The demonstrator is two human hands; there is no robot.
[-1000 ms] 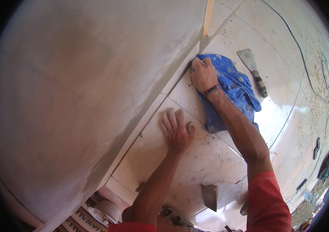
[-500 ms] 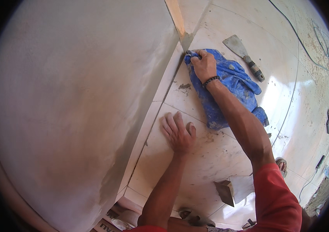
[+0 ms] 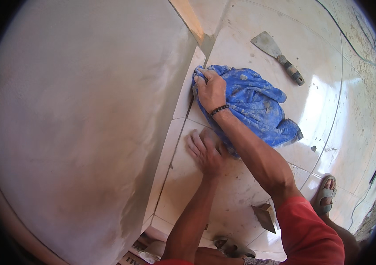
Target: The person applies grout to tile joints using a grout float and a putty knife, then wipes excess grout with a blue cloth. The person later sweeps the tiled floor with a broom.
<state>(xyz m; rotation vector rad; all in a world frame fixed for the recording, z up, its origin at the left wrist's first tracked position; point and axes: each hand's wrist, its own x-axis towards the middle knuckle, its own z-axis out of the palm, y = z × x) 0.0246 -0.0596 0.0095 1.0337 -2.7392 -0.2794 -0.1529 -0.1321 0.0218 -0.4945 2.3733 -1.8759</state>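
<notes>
A blue cloth [image 3: 258, 106], crumpled and stained with pale cement, lies on the floor tiles. My right hand [image 3: 211, 88], with a dark beaded bracelet at the wrist, grips its left corner and presses it at the tile skirting [image 3: 185, 95] along the wall. Lower down, my left hand [image 3: 205, 152] rests flat on the tiled floor [image 3: 183, 185], its fingers spread beside the skirting and close to the cloth's lower edge. Beyond the cloth lies a putty knife [image 3: 280, 57] with a wide blade and taped handle.
A plastered wall [image 3: 82, 123] fills the left side. A metal trowel [image 3: 265, 216] lies near my right sleeve. My sandalled foot [image 3: 325, 194] stands at the right. A dark cable [image 3: 342, 33] crosses the far right floor, and a wooden strip [image 3: 188, 18] stands at the wall corner.
My right hand has moved left and slightly toward me, dragging the cloth's corner from the floor against the skirting. The left hand stays on the floor.
</notes>
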